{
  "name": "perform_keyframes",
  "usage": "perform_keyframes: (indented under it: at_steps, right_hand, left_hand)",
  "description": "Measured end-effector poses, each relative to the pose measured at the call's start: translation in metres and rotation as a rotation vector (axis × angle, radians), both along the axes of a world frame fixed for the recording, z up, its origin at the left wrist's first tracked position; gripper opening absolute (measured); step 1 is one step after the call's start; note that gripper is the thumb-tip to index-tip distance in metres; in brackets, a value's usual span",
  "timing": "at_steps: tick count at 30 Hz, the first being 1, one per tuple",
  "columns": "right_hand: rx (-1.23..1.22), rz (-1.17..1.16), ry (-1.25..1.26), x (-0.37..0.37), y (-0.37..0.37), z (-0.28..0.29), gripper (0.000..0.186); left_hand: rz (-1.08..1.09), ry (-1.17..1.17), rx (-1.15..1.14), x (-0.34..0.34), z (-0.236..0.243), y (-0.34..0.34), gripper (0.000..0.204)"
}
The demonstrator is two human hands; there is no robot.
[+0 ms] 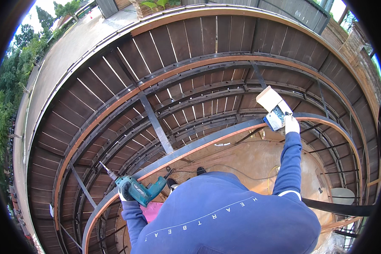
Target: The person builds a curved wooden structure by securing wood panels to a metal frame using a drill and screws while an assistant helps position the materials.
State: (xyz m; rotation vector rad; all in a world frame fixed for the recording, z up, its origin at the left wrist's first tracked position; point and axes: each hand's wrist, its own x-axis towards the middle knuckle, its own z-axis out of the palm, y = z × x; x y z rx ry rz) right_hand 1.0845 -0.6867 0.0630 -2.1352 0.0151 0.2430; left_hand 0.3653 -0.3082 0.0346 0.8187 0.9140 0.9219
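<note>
A teal and black power drill (142,190) with a long bit lies across the curved metal rail at lower left. My left hand (123,194), in a white glove, is closed on the drill's body, its fingers mostly hidden behind the tool. The bit points up and left, out past the rail. At right, my right arm reaches forward, and my right hand (291,124), also white-gloved, grips the edge of a small open cardboard box (269,100). Many small bluish screws (277,117) fill the box, which sits at the rail with its flap folded back.
The curved rail (216,136) runs across in front of me. Beyond it, metal rings and struts (155,122) carry dark slatted panels (199,38). Below are a brown floor (233,158), a cable (241,174) and a round pale disc (342,196) at right.
</note>
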Motion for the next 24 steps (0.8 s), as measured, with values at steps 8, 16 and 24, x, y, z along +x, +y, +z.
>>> perform_keyframes:
  at_steps: [8,16,24]
  right_hand:
    - [0.443,-0.332,-0.088,-0.02,-0.044,-0.023,0.031]
    - [0.487,-0.47,0.117,-0.089,-0.068,-0.097,0.034]
    - [0.138,-0.525,0.589,-0.249,-0.125,-0.233,0.045]
  left_hand:
    - [-0.069,-0.062,-0.126,0.012,0.001,0.009,0.062]
    - [-0.206,0.059,-0.327,-0.022,0.003,0.026,0.069]
    - [-0.227,0.034,-0.373,-0.029,0.013,0.032,0.068]
